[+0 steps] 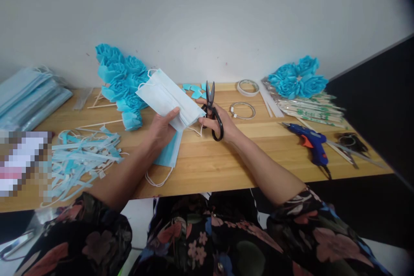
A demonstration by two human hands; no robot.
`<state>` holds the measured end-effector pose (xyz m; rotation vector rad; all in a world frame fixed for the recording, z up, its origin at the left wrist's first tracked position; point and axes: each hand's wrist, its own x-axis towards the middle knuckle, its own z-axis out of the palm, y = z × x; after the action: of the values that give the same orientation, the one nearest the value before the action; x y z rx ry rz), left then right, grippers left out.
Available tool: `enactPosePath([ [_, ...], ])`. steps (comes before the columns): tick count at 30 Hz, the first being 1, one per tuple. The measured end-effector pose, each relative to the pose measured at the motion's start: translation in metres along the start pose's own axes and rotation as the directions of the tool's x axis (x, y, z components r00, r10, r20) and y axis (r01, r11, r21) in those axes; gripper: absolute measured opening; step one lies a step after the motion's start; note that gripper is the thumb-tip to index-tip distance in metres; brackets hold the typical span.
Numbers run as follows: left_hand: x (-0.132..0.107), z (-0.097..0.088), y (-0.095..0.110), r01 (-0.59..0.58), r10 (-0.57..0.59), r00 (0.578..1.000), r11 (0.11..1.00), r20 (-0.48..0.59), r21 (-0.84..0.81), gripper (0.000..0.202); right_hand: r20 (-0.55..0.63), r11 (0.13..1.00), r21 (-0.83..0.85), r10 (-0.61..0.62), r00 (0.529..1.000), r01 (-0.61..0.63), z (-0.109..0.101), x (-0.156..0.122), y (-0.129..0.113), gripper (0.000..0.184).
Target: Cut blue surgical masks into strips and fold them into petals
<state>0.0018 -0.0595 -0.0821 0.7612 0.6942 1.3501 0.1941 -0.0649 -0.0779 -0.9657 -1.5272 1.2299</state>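
My left hand (163,127) grips a pale blue face mask (168,95), thumb on top, tilted above the table. White ear loops hang from two of its ends. In my right hand (223,118) is a pair of black-handled scissors (211,103), blades pointing up and away from me. The fingertips of that hand meet the mask's right corner. Beneath my left hand, another blue mask (168,151) lies on the table with its ear loop toward the front edge. Several small blue cut pieces (196,91) lie behind the mask and scissors.
Blue mask-fabric flowers (119,77) stand at left, more flowers (297,77) at right. Cut strips (84,155) pile at front left, near stacked masks (29,95). At right are a tape roll (248,88), a wire coil (243,111), wrapped sticks (312,110) and a blue glue gun (310,138).
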Motion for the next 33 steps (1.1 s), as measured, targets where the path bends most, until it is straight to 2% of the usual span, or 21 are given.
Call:
enactPosePath([
  [7, -0.004, 0.003, 0.001, 0.079, -0.079, 0.997, 0.996, -0.02, 0.028, 0.056, 0.026, 0.991, -0.129, -0.038, 0.999, 0.041, 0.0, -0.002, -0.006, 0.054],
  [16, -0.005, 0.01, 0.01, 0.068, -0.068, 0.991, 0.998, -0.115, 0.001, 0.066, -0.055, 0.991, -0.136, -0.024, 0.998, 0.016, -0.006, 0.0, 0.0, 0.056],
  [22, -0.004, 0.007, 0.01, 0.069, -0.074, 0.983, 0.997, -0.17, -0.035, 0.064, -0.077, 0.991, -0.13, -0.034, 0.996, 0.024, -0.007, -0.001, -0.002, 0.056],
  [30, -0.002, 0.004, 0.006, 0.081, -0.09, 0.983, 0.995, -0.159, -0.067, 0.049, -0.005, 0.995, -0.088, -0.057, 0.998, 0.056, -0.004, -0.001, 0.001, 0.058],
  [33, -0.001, 0.001, 0.005, 0.087, -0.092, 0.99, 0.995, -0.103, -0.053, 0.047, 0.045, 0.994, -0.078, -0.072, 0.996, 0.075, -0.003, 0.0, 0.002, 0.058],
])
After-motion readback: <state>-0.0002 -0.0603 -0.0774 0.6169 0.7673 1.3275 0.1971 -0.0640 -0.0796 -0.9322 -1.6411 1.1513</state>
